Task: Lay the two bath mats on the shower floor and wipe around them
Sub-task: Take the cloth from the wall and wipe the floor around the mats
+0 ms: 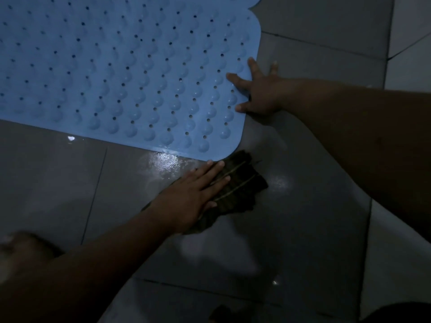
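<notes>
A blue rubber bath mat (121,73) with bumps and small holes lies flat on the dark grey tiled floor (303,217), filling the upper left. My right hand (258,89) rests spread on the mat's right edge, fingers apart, pressing it down. My left hand (193,194) lies flat on a dark striped cloth (235,190) on the floor, just below the mat's near right corner. The cloth's far end touches the mat's edge. Only one mat is in view.
A wet shiny patch (163,164) glints on the tile beside the cloth, along the mat's near edge. Lighter tiles (410,43) rise at the far right. A dark scrap (221,313) lies at the bottom edge. My knee (25,245) shows at the lower left.
</notes>
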